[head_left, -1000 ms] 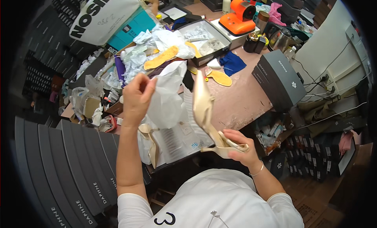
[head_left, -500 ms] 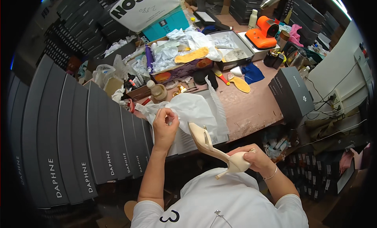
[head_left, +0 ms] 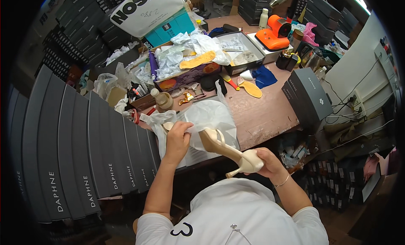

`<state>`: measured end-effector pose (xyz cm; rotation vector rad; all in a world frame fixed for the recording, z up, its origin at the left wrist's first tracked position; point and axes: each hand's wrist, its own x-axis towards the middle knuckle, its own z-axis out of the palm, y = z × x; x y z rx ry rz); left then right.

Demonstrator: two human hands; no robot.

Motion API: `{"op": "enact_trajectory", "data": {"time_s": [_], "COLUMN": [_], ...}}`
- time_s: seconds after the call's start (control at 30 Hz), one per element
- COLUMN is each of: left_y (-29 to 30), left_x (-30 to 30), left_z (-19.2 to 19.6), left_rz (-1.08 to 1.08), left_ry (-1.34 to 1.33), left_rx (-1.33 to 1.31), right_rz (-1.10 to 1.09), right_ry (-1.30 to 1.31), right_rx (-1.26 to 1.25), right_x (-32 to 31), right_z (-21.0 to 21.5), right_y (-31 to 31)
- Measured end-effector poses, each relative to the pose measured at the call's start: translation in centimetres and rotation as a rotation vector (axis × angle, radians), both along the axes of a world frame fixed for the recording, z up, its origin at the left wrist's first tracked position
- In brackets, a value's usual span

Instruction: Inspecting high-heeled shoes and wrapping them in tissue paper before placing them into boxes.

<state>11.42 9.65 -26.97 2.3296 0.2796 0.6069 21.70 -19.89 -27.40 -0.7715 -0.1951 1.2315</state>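
My right hand [head_left: 271,164] is closed round the heel end of a cream high-heeled shoe [head_left: 249,161], held on its side with its toe pointing away to the left and the thin heel toward me. The toe lies over a sheet of white tissue paper [head_left: 209,115] at the table's near edge. With bent fingers, my left hand [head_left: 178,139] pinches an edge of that tissue, just left of the toe. Beside its knuckles a small beige piece [head_left: 168,126] shows among the paper folds; what it belongs to is hidden.
Tall grey shoe boxes [head_left: 76,148] stand close at my left. Beyond the tissue are a glue bottle [head_left: 162,99], a purple box [head_left: 192,75] heaped with crumpled paper, and yellow insoles [head_left: 250,89]. More grey boxes [head_left: 307,97] stand at the table's right.
The shoe has moved left and away, its toe now over the tissue paper. My left hand has come slightly right and taken the paper's edge. The whole view has shifted a little.
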Motion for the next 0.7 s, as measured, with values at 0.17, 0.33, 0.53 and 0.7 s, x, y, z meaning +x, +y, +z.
{"op": "enact_trajectory", "data": {"time_s": [0.17,0.33,0.53,0.7], "left_y": [-2.0,1.2,-1.8,-6.8], "left_x": [-1.0,0.8,0.7,-2.4], "left_z": [4.0,3.2,3.1,5.5], "left_rz": [0.042,0.118,0.043,-0.051], "left_ry": [-0.100,-0.092,-0.076,-0.230], "left_rx": [-0.062,-0.016,-0.146,-0.028], "right_rz": [-0.278,-0.174,-0.003,0.071], "right_ry": [0.258,0.486,0.531,0.262], "right_rx": [-0.047,0.036,0.177,0.112], "right_x": [-1.0,0.9,0.4,-0.8], "right_z": [-0.9,-4.4,-5.4,-0.1], "right_y": [6.7,4.0,4.3,7.8]}}
